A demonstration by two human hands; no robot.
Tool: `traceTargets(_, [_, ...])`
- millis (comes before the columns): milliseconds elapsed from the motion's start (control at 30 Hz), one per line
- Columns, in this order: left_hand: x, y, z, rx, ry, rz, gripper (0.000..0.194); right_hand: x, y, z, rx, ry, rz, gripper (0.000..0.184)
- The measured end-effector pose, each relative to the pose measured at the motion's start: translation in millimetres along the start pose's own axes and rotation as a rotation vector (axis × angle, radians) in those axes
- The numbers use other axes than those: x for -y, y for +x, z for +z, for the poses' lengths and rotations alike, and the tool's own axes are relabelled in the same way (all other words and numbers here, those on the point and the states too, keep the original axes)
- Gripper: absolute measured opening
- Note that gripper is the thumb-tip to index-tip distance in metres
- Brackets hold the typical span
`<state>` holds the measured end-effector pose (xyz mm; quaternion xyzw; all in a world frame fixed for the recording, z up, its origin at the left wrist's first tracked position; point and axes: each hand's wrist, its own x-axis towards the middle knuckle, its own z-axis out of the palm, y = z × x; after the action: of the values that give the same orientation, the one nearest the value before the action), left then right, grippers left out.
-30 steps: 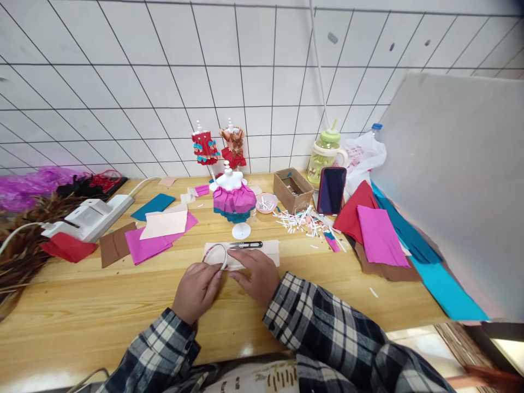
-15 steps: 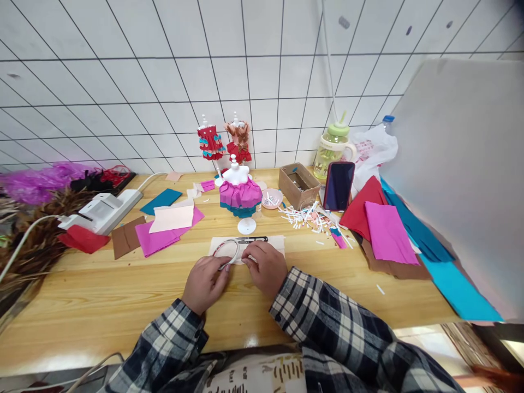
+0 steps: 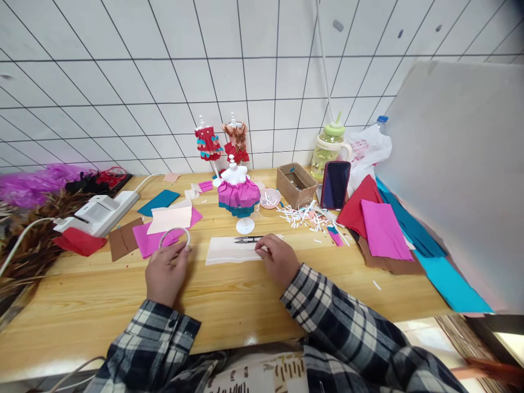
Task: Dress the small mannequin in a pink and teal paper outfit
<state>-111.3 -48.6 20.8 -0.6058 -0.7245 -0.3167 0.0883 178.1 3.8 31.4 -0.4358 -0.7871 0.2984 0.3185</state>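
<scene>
My left hand (image 3: 166, 274) pinches a thin white ring, which looks like a narrow roll of tape (image 3: 188, 236), above the left part of the table. On the table in front of me a pale pink strip of paper (image 3: 225, 253) lies flat. Thread snips (image 3: 244, 240) with black handles rest on its upper edge. My right hand (image 3: 280, 261) has thumb and fingers pressed together at the strip's right end and covers the snips' handle end; what they grip is hidden. Just behind stands a small white dress form (image 3: 234, 174) in a magenta and teal paper skirt.
Coloured crepe paper sheets lie left (image 3: 172, 218) and right (image 3: 385, 229). Paper scraps (image 3: 307, 215), a small pink dish (image 3: 270, 198), a cardboard box (image 3: 297, 185), a phone (image 3: 335, 185) and a jug (image 3: 327, 150) stand behind. A power strip (image 3: 98, 213) sits far left.
My left hand has moved left, away from the paper strip, with the tape roll in it. My right hand has shifted to the strip's right end, and its fingers are pressed together.
</scene>
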Motion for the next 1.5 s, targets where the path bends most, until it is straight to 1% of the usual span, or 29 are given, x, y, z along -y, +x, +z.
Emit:
traceTargets(67, [9.1, 4.4, -1.4, 0.121, 0.053, 0.1, 0.029, -14.2, 3.4, -13.5, 0.099, -0.01, 0.168, 0.012])
traceTargets(100, [8.5, 4.9, -2.0, 0.151, 0.115, 0.126, 0.03, -20.5, 4.6, -19.2, 0.135, -0.017, 0.22, 0.013])
traceTargets(133, [4.4, 4.6, -2.7, 0.149, 0.194, 0.129, 0.034, -25.9, 5.5, -23.8, 0.167, -0.024, 0.258, 0.015])
traceTargets(167, [-3.1, 3.7, -3.2, 0.12, 0.28, 0.121, 0.039, -30.2, 5.9, -27.4, 0.196, -0.031, 0.283, 0.016])
traceTargets(200, [-13.3, 2.5, -3.5, 0.075, 0.351, 0.113, 0.045, -33.4, 5.9, -29.9, 0.219, -0.039, 0.295, 0.016])
traceTargets(233, [-25.6, 1.2, -3.2, 0.034, 0.375, 0.123, 0.049, -35.5, 5.7, -31.5, 0.244, -0.048, 0.308, 0.015])
traceTargets(267, [-39.3, -0.2, -2.1, 0.038, 0.339, 0.187, 0.049, -36.9, 5.3, -32.2, 0.271, -0.061, 0.319, 0.015])
traceTargets(300, [-53.6, -1.7, 0.0, 0.099, 0.251, 0.31, 0.042, -37.6, 4.9, -32.4, 0.294, -0.076, 0.328, 0.015])
traceTargets(367, [-80.9, -5.2, 7.9, 0.334, 0.016, 0.624, 0.033, -38.2, 4.5, -32.2, 0.332, -0.113, 0.343, 0.015])
traceTargets(400, [-92.6, -7.4, 13.3, 0.41, -0.05, 0.736, 0.033, -38.4, 4.6, -32.1, 0.346, -0.137, 0.352, 0.015])
traceTargets(433, [-102.3, -9.8, 19.0, 0.461, -0.08, 0.798, 0.032, -38.5, 4.8, -32.1, 0.356, -0.164, 0.363, 0.015])
traceTargets(467, [-109.7, -12.3, 24.6, 0.496, -0.093, 0.831, 0.032, -38.5, 5.1, -32.3, 0.362, -0.192, 0.376, 0.015])
traceTargets(567, [-118.9, -19.1, 37.2, 0.55, -0.074, 0.843, 0.028, -37.3, 5.8, -33.0, 0.378, -0.267, 0.421, 0.016])
traceTargets(667, [-117.0, -22.8, 41.2, 0.536, -0.054, 0.817, 0.028, -33.6, 5.6, -33.5, 0.385, -0.322, 0.461, 0.018])
traceTargets(767, [-115.2, -24.5, 40.7, 0.517, -0.05, 0.805, 0.028, -29.4, 5.1, -34.2, 0.388, -0.358, 0.483, 0.02])
traceTargets(1067, [-117.9, -26.1, 40.7, 0.525, -0.049, 0.791, 0.028, -23.6, 6.6, -36.8, 0.394, -0.396, 0.522, 0.02])
traceTargets(1233, [-117.6, -25.1, 40.0, 0.524, -0.058, 0.792, 0.031, -20.1, 5.4, -36.2, 0.385, -0.413, 0.535, 0.02])
traceTargets(1400, [-120.5, -23.8, 37.3, 0.585, -0.052, 0.807, 0.045, -19.4, 3.0, -34.1, 0.361, -0.435, 0.529, 0.02])
traceTargets(1500, [-123.9, -24.1, 36.4, 0.605, -0.048, 0.804, 0.045, -20.3, 1.5, -32.9, 0.344, -0.442, 0.523, 0.02])
